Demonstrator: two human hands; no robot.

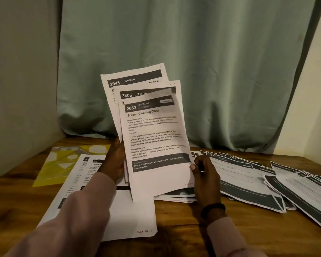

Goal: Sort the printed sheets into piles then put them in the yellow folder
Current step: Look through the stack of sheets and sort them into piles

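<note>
A fan of printed sheets (152,127) is gripped upright by the left hand (117,160). The front sheet's lower right edge is pinched by the right hand (205,171). The yellow folder (63,164) lies far left on the table (183,229).

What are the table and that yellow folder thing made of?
The table looks like wood with a smooth brown finish: grain streaks show along its top. The yellow folder seems to be thin plastic, since its surface is shiny and slightly see-through, though coated card is possible.
</note>
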